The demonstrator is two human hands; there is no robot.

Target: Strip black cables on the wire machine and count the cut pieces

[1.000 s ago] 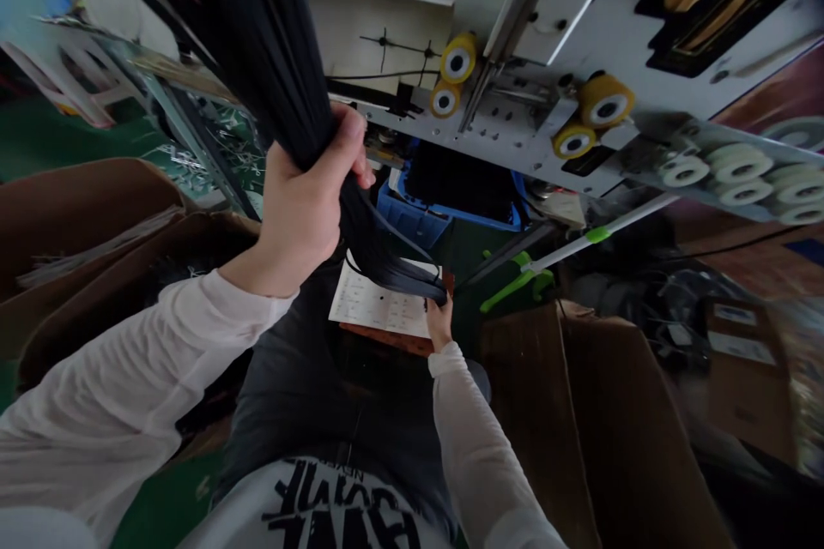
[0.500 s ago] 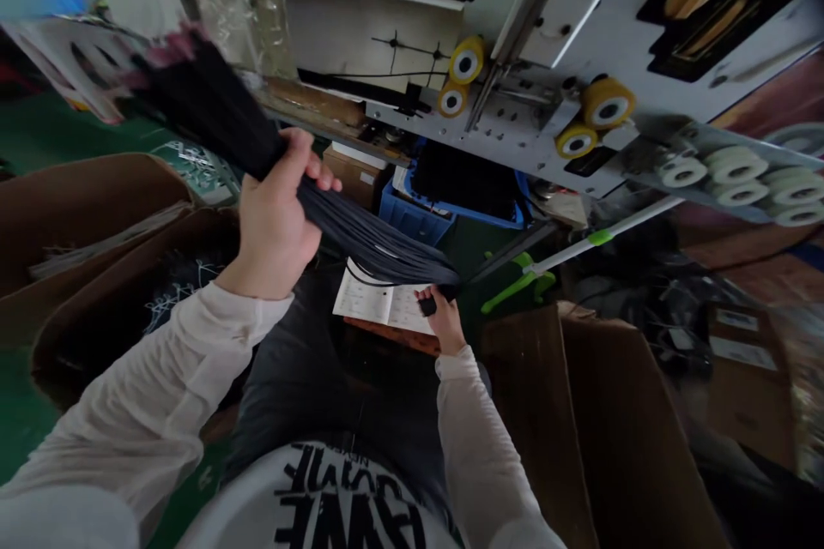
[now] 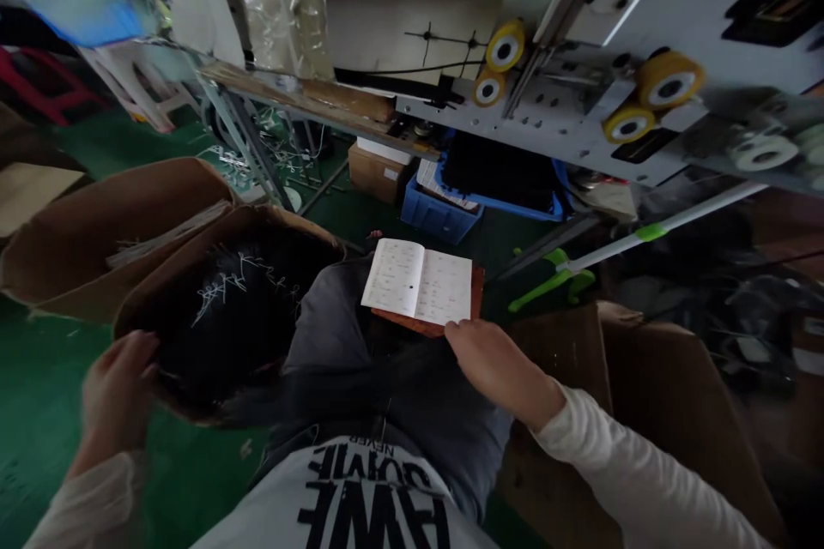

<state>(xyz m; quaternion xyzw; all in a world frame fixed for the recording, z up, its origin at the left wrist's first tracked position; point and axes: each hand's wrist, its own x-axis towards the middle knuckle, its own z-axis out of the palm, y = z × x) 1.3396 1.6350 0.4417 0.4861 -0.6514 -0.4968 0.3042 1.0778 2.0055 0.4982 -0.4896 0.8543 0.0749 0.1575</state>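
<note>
Over your lap, your right hand sits open by the paper booklet, grip empty, while your blurred left hand curls at the cardboard box, grip unclear, beside soft, light black strands: take them mid-bundle.

Nearest me, my white T-shirt carries heavy black lettering. To the left, a brown cardboard box holds a black mass of strands flecked with white, all against a deep green floor. Farther on lies a white open booklet with rows of small dark print, on an orange-brown cover. Beyond it: a bright blue plastic crate and yellow-and-white rollers — the strongest colours here.
</note>
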